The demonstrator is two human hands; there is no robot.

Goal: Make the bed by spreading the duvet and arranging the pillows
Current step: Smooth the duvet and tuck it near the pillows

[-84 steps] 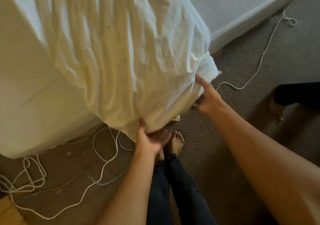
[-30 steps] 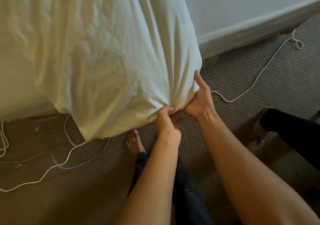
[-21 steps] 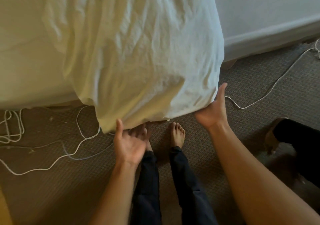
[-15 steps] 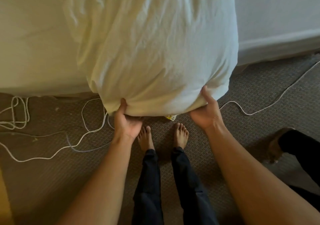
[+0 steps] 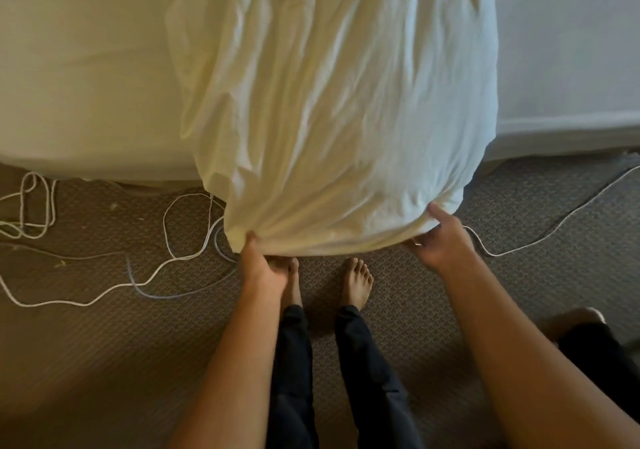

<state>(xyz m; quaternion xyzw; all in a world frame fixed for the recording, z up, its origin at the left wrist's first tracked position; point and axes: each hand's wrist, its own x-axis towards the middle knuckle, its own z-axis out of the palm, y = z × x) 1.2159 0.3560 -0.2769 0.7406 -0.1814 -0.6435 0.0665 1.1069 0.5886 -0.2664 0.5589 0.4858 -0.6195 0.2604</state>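
Duvet (image 5: 329,119) is draped, creased and bunched, over the near edge of the bed (image 5: 86,85), at the end of the bed nearest the wall (image 5: 568,50). Left hand (image 5: 263,268) is clamped on the hem corner, thumb on top, fingers under. Right hand (image 5: 443,241) is clamped on the hem further toward the wall end, same grip. The hands are well apart. The person's bare feet (image 5: 356,282) are on the carpet (image 5: 104,362) just off the bed edge. White cables (image 5: 104,275) lie loose on the carpet beside the bed.
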